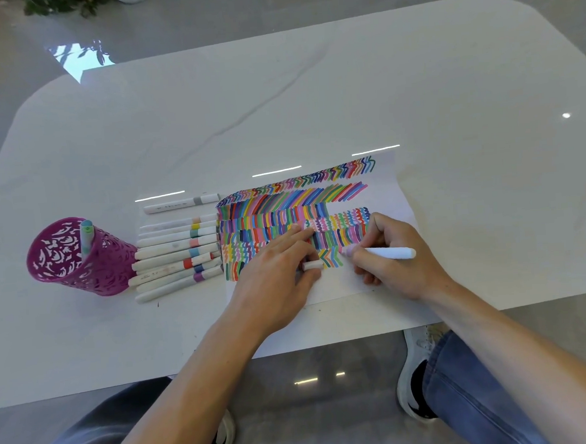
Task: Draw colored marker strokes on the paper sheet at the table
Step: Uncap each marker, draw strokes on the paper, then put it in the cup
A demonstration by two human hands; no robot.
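— Where is the paper sheet (pixel 394 195) found?

— It is laid flat on the white table (pixel 311 100), toward five o'clock from the table's middle and close to the near edge. Most of it is covered with rows of colored strokes (pixel 283 205). Bare paper is left along the sides at three and six o'clock.

— How is the right hand (pixel 397 260) held?

— Its fingers are curled round a white marker (pixel 388 253), which is gripped low on the barrel. The barrel's back end is pointed toward three o'clock. The pinkish tip is turned toward nine o'clock and brought down at the paper, just beside a green chevron in the lowest row. Whether the tip is actually touching cannot be told.

— And the left hand (pixel 277 274)?

— It is rested on the sheet at nine o'clock from the right hand. The forefinger is stretched out flat over the strokes, while a small white cap (pixel 312 265) is pinched between the thumb and a bent finger.

— What else is laid out?

— A row of markers (pixel 177 253), white with colored bands, is lined up side by side at nine o'clock from the sheet, with their ends just beside its edge. A grey-banded marker (pixel 180 204) is laid apart at twelve o'clock from that row. Farther toward nine o'clock a purple holder (pixel 68 270) is stood, and a single pen (pixel 86 234) is kept in it.
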